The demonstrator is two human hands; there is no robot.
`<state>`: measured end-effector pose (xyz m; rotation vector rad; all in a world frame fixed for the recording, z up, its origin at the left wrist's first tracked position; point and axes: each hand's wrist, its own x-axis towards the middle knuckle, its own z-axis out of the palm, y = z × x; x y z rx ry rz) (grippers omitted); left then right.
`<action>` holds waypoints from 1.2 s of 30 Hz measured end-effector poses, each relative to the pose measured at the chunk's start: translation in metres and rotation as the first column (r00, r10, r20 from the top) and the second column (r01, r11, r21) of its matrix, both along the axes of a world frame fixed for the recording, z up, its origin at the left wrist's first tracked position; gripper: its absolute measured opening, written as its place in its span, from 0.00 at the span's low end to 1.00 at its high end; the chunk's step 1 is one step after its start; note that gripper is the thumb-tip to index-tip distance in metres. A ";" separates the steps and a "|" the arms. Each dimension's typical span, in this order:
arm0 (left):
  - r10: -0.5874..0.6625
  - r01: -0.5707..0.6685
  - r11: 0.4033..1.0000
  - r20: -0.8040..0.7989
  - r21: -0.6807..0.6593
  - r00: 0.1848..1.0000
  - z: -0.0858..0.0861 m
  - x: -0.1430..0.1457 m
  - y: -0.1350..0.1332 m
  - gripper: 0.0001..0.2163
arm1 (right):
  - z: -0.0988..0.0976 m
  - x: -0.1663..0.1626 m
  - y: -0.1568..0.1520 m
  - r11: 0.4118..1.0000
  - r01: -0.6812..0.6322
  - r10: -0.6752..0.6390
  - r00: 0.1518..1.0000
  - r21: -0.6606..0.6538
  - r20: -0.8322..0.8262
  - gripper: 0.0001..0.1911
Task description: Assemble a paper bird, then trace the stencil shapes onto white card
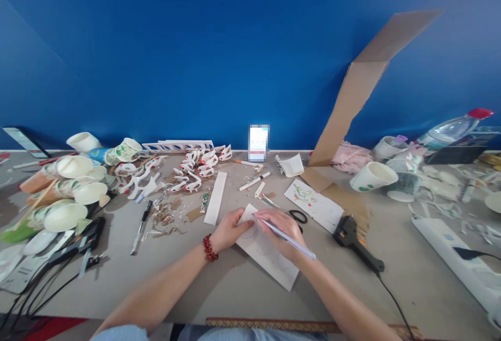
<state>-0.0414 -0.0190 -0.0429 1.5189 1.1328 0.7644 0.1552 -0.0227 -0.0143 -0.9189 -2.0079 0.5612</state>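
A pale, slim pen (293, 243) slants through the fingers of my right hand (279, 226), which is closed round it in a writing grip. Its tip is near the upper end of a white card (276, 264) lying at an angle on the table; faint lines show on the card. My left hand (230, 229), with a red bead bracelet at the wrist, grips the card's upper left edge, thumb on top. Black-handled scissors (298, 217) lie just beyond my right hand, partly hidden. A second card with a drawn green bird (309, 199) rests to the right.
A black glue gun (354, 242) with a cord lies at right, near a white power strip (450, 257). White-and-red cutouts (199, 166), a blank white strip (215, 197) and a black pen (141, 226) are to the left. Paper cups (66, 216) crowd the far left. Folded cardboard (348, 96) leans on the blue wall.
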 end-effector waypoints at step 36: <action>0.035 -0.025 0.996 -0.107 0.089 0.994 -0.006 0.004 -0.001 0.13 | 0.000 -0.003 -0.005 0.997 0.004 0.002 0.997 -0.076 0.077 0.08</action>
